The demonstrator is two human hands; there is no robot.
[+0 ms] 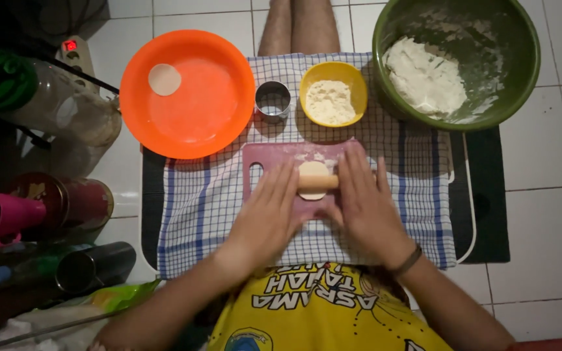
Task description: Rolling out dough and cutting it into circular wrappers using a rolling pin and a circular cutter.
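Two flat palms were what I worked with: my left hand (269, 214) and right hand (365, 208) lay with fingers stretched out over the ends of a small wooden rolling pin (318, 181), pressing rather than gripping. Under it sat a pale dough piece (312, 170) on the pink cutting board (294, 159), which rested on a checked cloth (196, 214). I judged this to be mid-flattening. Next called for even pressure and steady strokes. One finished disc (164, 79) lay in the orange bowl (219, 123), with the metal ring cutter (272, 99) just beside the yellow flour bowl (333, 70).
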